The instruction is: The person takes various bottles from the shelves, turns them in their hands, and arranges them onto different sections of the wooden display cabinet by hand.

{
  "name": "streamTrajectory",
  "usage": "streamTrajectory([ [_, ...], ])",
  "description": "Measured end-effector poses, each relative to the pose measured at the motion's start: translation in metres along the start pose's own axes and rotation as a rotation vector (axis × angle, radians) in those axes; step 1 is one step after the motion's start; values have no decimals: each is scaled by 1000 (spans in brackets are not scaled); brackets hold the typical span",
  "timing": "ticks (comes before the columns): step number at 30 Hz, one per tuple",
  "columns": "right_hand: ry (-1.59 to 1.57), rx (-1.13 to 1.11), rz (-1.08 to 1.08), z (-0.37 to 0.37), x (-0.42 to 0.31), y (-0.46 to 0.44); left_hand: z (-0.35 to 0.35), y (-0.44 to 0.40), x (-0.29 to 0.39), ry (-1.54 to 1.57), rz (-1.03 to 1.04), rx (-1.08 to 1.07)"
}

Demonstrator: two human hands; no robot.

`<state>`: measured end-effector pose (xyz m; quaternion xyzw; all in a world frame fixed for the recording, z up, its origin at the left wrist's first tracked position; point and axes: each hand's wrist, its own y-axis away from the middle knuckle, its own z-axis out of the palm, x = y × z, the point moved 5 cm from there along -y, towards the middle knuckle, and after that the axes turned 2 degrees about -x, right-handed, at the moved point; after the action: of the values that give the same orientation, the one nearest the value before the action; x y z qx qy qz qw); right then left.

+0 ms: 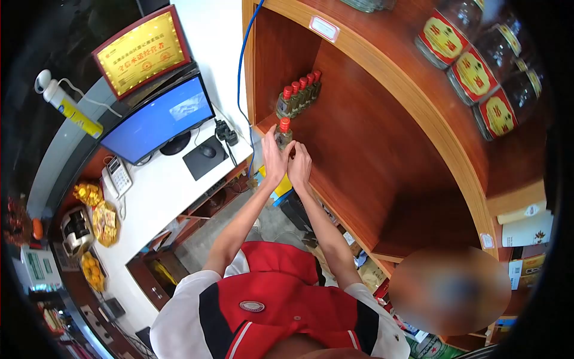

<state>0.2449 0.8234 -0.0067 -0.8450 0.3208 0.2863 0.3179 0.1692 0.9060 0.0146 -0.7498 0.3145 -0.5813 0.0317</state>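
Note:
A small glass bottle with a red cap (284,136) stands upright at the front edge of the wooden shelf (359,137). My left hand (274,158) grips it from the left side, with the fingers bent round its body. From the right, my right hand (299,164) closes on its lower part with thumb and fingers, partly hiding it. Just behind, a row of several matching red-capped bottles (297,96) lines the left end of the same compartment.
Large labelled bottles (472,72) stand on the shelf at the upper right. On the left, a white desk (161,200) carries a monitor (161,122), a mouse (207,151) and a telephone (118,178). A blue cable (240,72) hangs along the shelf's left side.

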Motion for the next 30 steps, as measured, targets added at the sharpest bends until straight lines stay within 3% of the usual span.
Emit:
streamTrajectory([
  [7,16,51,34,41,4,-47,6,-48,-18,10,67,62],
  [9,44,59,31,50,5,-56,6,-55,-22,5,-17,-3],
  [11,-192,81,140,60,11,-64,4,-64,-23,-20,-11,8],
  [17,5,77,123,61,-4,-80,11,-83,-37,-46,-42,-22],
  [30,18,100,178,63,-4,-81,15,-83,-48,-74,-53,-51],
])
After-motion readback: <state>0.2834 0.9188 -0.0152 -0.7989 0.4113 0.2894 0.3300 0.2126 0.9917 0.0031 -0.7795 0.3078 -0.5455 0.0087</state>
